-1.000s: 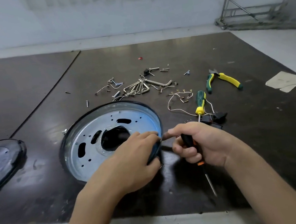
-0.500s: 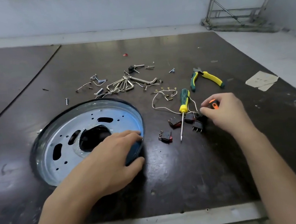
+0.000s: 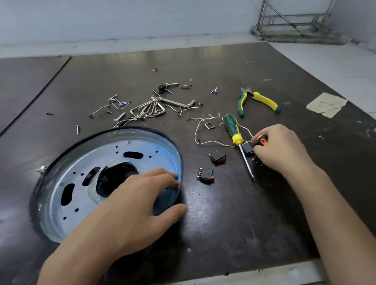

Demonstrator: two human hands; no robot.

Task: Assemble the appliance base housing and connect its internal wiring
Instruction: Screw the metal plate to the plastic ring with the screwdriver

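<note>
Head view, the only one.

Housing (image 3: 155, 145) sits open side up on the table (image 3: 236, 229), left of centre. Its steel plate shows slots and a big centre hole.

Left hand (image 3: 129, 210) holds the near-right rim, fingers inside the wall and thumb outside, down by the table.

Right hand (image 3: 279, 149) is curled round the orange driver (image 3: 262, 140). The handle end pokes out by the thumb; the blade is hidden.

That hand is right over the parts pile:
- green driver (image 3: 234, 130) lies just beside it
- wire (image 3: 207, 142) loops up to that driver's shaft
- two switches (image 3: 218, 157) lie between the hand and the housing, apart from the rim
- another black part sits under the knuckles, can't tell what

Screws (image 3: 78, 129), hex keys (image 3: 149, 109) and pliers (image 3: 259, 102) are further back.

My read: wiring hasn't started. Nothing is plugged together and I can't see a switch fitted in the housing. The step in hand looks like picking a tool or part at the pile.

To do it well:
- Pin the rim with the left hand through any move. A shallow pan will likely skate on that slick top.
- Free the wire from the green driver before pulling, or the terminals will snag.
- Lift a switch by its body, not its tabs.
- Carry one item per hand. Driver plus switch in one fist risks a drop.
</note>
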